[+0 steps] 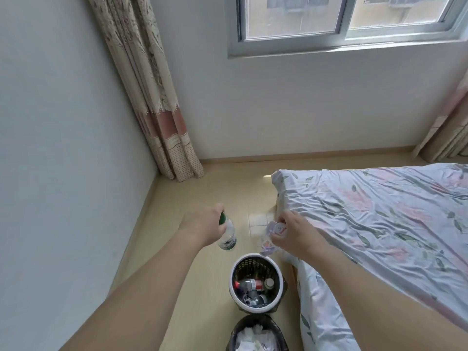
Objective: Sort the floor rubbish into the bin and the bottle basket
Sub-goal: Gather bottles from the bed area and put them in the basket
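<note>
Bottle (pixel 227 235) – clear, green cap, green label; basket (pixel 255 259) white-rimmed; bedsheet (pixel 379 214) pale blue – pink floral.

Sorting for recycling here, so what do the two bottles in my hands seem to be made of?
Green-capped bottle: probably clear plastic, since the floor shows through it. Crushed bottle in the right hand: thin clear plastic, likely, as it is crumpled and see-through.

Your left hand (pixel 202 225) grips a clear, glossy plastic bottle (pixel 228 235) with a green cap; your right hand (pixel 295 235) holds a crumpled clear plastic bottle (pixel 272 236). Below you, the bottle basket (pixel 255 259) looks like perforated plastic with a smooth white rim, and the bin (pixel 255 323) has a shiny black liner around crumpled white paper (pixel 253 340). The floor (pixel 197 193) is smooth, faintly glossy wood-look board; the bed sheet (pixel 379 211) is wrinkled matt cloth.
</note>
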`<move>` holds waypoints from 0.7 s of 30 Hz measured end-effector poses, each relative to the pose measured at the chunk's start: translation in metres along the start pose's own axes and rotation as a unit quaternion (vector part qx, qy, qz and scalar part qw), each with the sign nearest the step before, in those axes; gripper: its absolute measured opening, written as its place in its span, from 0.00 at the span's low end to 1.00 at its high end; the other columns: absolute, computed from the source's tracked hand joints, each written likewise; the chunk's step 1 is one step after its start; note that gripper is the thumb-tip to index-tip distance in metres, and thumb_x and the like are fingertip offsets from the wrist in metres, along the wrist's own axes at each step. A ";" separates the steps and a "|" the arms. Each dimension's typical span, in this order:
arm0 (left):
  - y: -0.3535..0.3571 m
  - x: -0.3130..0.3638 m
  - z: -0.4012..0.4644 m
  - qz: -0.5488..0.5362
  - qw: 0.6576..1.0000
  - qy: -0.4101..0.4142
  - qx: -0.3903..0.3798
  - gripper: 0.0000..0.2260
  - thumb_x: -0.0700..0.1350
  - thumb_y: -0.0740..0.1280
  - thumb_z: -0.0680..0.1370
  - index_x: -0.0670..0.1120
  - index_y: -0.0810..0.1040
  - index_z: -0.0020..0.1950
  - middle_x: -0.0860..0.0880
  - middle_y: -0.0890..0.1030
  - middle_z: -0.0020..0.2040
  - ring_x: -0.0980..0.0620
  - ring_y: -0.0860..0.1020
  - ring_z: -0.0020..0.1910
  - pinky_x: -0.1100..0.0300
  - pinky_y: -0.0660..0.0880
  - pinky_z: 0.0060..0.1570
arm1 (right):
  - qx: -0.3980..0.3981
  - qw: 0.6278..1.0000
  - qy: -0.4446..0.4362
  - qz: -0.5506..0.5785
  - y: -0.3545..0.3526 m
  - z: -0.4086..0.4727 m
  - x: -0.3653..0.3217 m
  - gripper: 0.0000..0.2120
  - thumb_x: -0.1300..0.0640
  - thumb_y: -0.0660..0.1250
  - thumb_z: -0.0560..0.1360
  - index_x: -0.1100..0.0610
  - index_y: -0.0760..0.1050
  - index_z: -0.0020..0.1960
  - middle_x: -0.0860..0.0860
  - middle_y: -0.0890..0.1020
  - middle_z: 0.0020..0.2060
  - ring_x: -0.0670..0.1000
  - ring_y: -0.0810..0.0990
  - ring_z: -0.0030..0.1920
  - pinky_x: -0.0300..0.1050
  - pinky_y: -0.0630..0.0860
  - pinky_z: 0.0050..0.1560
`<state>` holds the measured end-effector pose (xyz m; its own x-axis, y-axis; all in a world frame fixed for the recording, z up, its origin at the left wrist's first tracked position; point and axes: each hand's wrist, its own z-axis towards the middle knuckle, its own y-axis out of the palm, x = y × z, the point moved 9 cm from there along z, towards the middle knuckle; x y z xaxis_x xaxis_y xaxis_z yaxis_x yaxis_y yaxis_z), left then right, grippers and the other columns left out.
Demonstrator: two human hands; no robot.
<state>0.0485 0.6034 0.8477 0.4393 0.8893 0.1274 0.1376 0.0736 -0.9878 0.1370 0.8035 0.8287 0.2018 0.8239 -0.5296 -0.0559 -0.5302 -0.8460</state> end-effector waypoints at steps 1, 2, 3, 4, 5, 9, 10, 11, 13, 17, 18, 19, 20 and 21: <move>0.022 -0.002 0.020 -0.002 1.000 0.003 -0.017 0.11 0.54 0.61 0.77 0.51 0.70 0.55 0.48 0.80 0.49 0.44 0.77 0.45 0.56 0.67 0.36 | -0.006 1.000 0.014 0.000 0.017 0.016 0.013 0.11 0.51 0.68 0.71 0.53 0.67 0.46 0.46 0.69 0.41 0.43 0.67 0.36 0.36 0.61 0.33; 0.042 -0.005 0.033 0.000 0.999 0.005 -0.034 0.11 0.54 0.61 0.77 0.51 0.70 0.55 0.49 0.80 0.49 0.45 0.77 0.46 0.57 0.67 0.36 | -0.014 0.999 0.029 0.000 0.031 0.026 0.024 0.11 0.51 0.67 0.71 0.53 0.67 0.45 0.46 0.69 0.41 0.43 0.67 0.37 0.35 0.60 0.34; 0.070 -0.008 0.050 -0.002 0.998 0.010 -0.054 0.12 0.55 0.61 0.77 0.50 0.70 0.56 0.49 0.79 0.49 0.45 0.77 0.45 0.57 0.68 0.37 | -0.023 0.999 0.044 0.006 0.053 0.040 0.039 0.11 0.51 0.67 0.71 0.53 0.66 0.46 0.47 0.69 0.42 0.45 0.68 0.39 0.36 0.62 0.35; 0.099 -0.011 0.066 -0.004 0.997 0.013 -0.075 0.12 0.55 0.60 0.77 0.49 0.69 0.56 0.49 0.79 0.47 0.45 0.77 0.45 0.57 0.68 0.37 | -0.034 0.997 0.061 0.013 0.075 0.051 0.053 0.11 0.50 0.66 0.71 0.53 0.66 0.46 0.48 0.69 0.44 0.47 0.70 0.41 0.38 0.65 0.38; 0.125 -0.014 0.078 -0.002 0.995 0.017 -0.094 0.12 0.55 0.60 0.77 0.49 0.69 0.55 0.50 0.78 0.45 0.46 0.77 0.43 0.57 0.68 0.36 | -0.043 0.996 0.076 0.017 0.094 0.059 0.064 0.11 0.50 0.66 0.72 0.53 0.66 0.47 0.48 0.70 0.45 0.49 0.71 0.42 0.41 0.69 0.42; 0.250 -0.032 0.131 -0.026 0.989 0.012 -0.142 0.10 0.55 0.61 0.76 0.49 0.67 0.50 0.52 0.74 0.41 0.47 0.75 0.40 0.57 0.67 0.34 | -0.071 0.990 0.125 0.015 0.193 0.095 0.125 0.11 0.50 0.64 0.74 0.53 0.65 0.49 0.48 0.68 0.48 0.51 0.73 0.45 0.46 0.71 0.49; 0.285 -0.035 0.143 -0.031 0.989 0.010 -0.147 0.10 0.55 0.61 0.76 0.50 0.67 0.49 0.52 0.74 0.41 0.47 0.74 0.40 0.57 0.67 0.34 | -0.075 0.987 0.140 0.016 0.221 0.102 0.143 0.10 0.51 0.64 0.74 0.53 0.65 0.50 0.48 0.67 0.48 0.51 0.72 0.45 0.46 0.70 0.47; 0.319 -0.036 0.154 -0.030 0.988 0.014 -0.148 0.10 0.55 0.60 0.76 0.50 0.66 0.48 0.52 0.74 0.40 0.47 0.74 0.39 0.57 0.67 0.34 | -0.075 0.985 0.153 0.015 0.248 0.108 0.162 0.09 0.52 0.63 0.74 0.53 0.65 0.50 0.48 0.66 0.48 0.51 0.72 0.44 0.46 0.69 0.45; 0.376 -0.036 0.168 -0.019 0.989 0.020 -0.147 0.10 0.55 0.60 0.77 0.50 0.65 0.48 0.52 0.74 0.40 0.47 0.73 0.38 0.57 0.66 0.34 | -0.074 0.981 0.176 0.017 0.296 0.117 0.194 0.09 0.52 0.63 0.75 0.52 0.64 0.50 0.48 0.66 0.48 0.51 0.72 0.42 0.45 0.68 0.42; 0.479 -0.034 0.194 0.006 0.992 0.039 -0.122 0.11 0.56 0.60 0.78 0.50 0.63 0.48 0.51 0.79 0.45 0.48 0.76 0.42 0.57 0.66 0.35 | -0.057 0.978 0.200 0.030 0.381 0.134 0.256 0.10 0.51 0.64 0.75 0.49 0.63 0.50 0.46 0.65 0.48 0.46 0.72 0.40 0.38 0.67 0.40; 0.500 -0.035 0.199 0.011 0.993 0.040 -0.115 0.11 0.56 0.61 0.78 0.51 0.63 0.48 0.51 0.80 0.46 0.48 0.77 0.43 0.57 0.66 0.35 | -0.056 0.978 0.200 0.031 0.400 0.136 0.270 0.10 0.52 0.64 0.76 0.48 0.63 0.51 0.46 0.65 0.48 0.45 0.72 0.41 0.37 0.69 0.41; 0.522 -0.036 0.202 0.015 0.993 0.044 -0.111 0.11 0.56 0.61 0.78 0.50 0.64 0.49 0.51 0.80 0.46 0.48 0.78 0.44 0.56 0.66 0.35 | -0.056 0.977 0.201 0.031 0.419 0.138 0.282 0.10 0.52 0.64 0.76 0.48 0.64 0.53 0.44 0.65 0.49 0.44 0.73 0.42 0.35 0.71 0.42; 0.538 -0.037 0.204 0.019 0.992 0.050 -0.112 0.11 0.56 0.61 0.79 0.50 0.66 0.51 0.51 0.80 0.47 0.47 0.78 0.45 0.56 0.66 0.35 | -0.056 0.977 0.203 0.031 0.431 0.140 0.293 0.10 0.52 0.64 0.77 0.47 0.65 0.55 0.43 0.65 0.49 0.44 0.73 0.44 0.34 0.72 0.43; 0.553 -0.039 0.205 0.025 0.991 0.058 -0.115 0.11 0.56 0.61 0.79 0.49 0.68 0.53 0.50 0.79 0.48 0.47 0.79 0.46 0.56 0.66 0.35 | -0.058 0.977 0.205 0.029 0.444 0.140 0.301 0.11 0.53 0.64 0.77 0.47 0.65 0.56 0.42 0.65 0.49 0.43 0.74 0.44 0.32 0.72 0.43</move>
<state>-0.0745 0.7022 0.2777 0.5486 0.8298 0.1021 0.3062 -0.0857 -0.9481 0.0359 0.8444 0.2854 0.5781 0.6550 -0.4866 0.0284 -0.6121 -0.7902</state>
